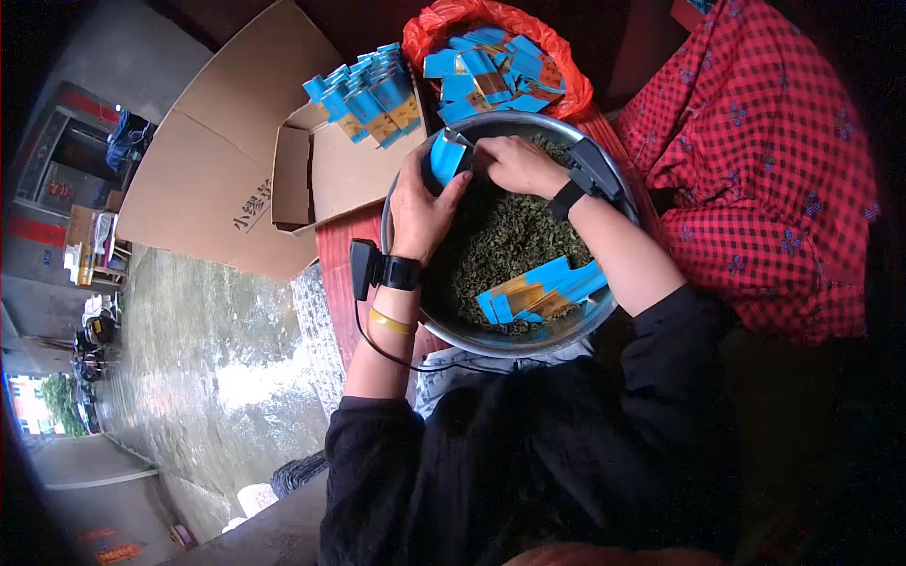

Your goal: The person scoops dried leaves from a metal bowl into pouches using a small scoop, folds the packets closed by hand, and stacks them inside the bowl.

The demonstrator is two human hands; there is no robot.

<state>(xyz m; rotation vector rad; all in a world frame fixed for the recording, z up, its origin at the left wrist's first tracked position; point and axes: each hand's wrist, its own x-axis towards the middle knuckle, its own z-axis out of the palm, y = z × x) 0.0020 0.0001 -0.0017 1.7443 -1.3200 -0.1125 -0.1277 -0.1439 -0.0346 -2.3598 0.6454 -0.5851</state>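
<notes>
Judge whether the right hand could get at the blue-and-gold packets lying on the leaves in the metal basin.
Probably yes: the right hand is already over the metal basin, and only loose dried leaves show between it and the blue-and-gold packets.

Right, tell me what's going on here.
A person is working over a metal basin of dark green dried leaves. The left hand holds a blue packet, and the right hand is close beside it; what its fingertips grip is hidden. More packets lie on the leaves. Beyond the basin, a red plastic bag holds a loose heap of them, and others are grouped at the cardboard box.
</notes>
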